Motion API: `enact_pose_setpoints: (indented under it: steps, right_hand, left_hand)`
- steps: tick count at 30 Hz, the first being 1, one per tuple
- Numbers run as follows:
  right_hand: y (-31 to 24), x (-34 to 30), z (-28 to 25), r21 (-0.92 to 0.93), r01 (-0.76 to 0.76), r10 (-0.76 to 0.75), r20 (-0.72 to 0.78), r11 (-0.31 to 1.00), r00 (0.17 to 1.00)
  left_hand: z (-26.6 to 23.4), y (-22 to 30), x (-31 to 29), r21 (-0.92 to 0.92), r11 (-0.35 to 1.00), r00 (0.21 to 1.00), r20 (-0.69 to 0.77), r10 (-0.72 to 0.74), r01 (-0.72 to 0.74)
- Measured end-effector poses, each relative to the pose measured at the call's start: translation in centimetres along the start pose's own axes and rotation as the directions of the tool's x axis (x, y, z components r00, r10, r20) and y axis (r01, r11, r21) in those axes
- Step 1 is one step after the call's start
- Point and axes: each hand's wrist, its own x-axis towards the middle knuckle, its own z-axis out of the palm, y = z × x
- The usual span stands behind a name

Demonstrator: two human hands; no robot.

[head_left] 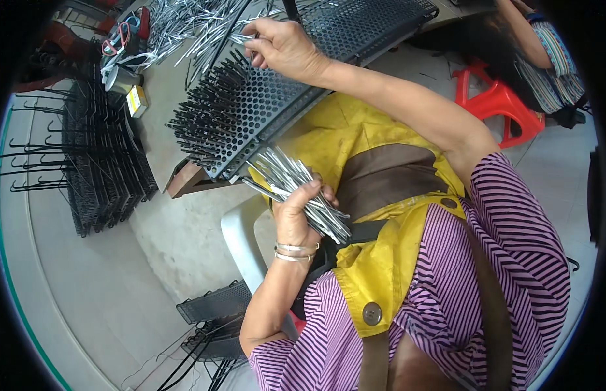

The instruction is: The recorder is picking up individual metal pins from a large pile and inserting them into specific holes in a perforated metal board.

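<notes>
In my left hand (296, 205) is a thick bundle of thin silvery metal rods (283, 173), held in front of the yellow apron with the fingers wrapped round it. My right hand (283, 51) is raised over the black perforated rack (270, 107), its fingers pinched on a silvery metal rod (241, 39). Dark thin rods (205, 120) stand close together in the holes at the rack's left end. To the right of them, the rack's holes show bare. Part of the rod in my right hand is hidden by the fingers.
Loose silvery rods (192, 26) lie heaped at the table's far side. Scissors (117, 40), a metal cup (122, 79) and a yellow-white box (137, 101) are at its left. Hooked black racks (101, 156) stack beside it. A red stool (495, 104) and another person's arm (528, 32) appear right.
</notes>
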Motion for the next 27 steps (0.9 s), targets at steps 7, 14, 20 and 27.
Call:
enact_pose_setpoints:
  steps: [7, 14, 20, 27]
  right_hand:
    - [0.0, 0.6, 1.1, -0.399, 0.407, -0.337, 0.235, 0.822, 0.912]
    - [-2.3, -0.1, 1.9, -0.656, 0.444, -0.029, 0.542, 0.610, 0.840]
    - [-6.0, -6.8, -1.6, -0.322, 0.113, 0.101, 0.578, 0.940, 0.810]
    - [-6.6, -12.5, -2.9, 0.134, -0.662, 0.439, 0.649, 0.738, 0.621]
  left_hand:
    - [-0.6, -0.1, -0.2, -0.005, 1.000, 1.000, -0.003, -0.001, 0.001]
    - [-0.8, 0.2, -0.5, 0.000, 1.000, 1.000, -0.010, 0.011, -0.011]
    - [-0.7, 0.3, -0.8, 0.071, 0.993, 0.994, -0.041, 0.098, -0.095]
    - [0.3, 0.2, -1.1, 0.193, 0.974, 0.991, -0.041, 0.125, -0.115]
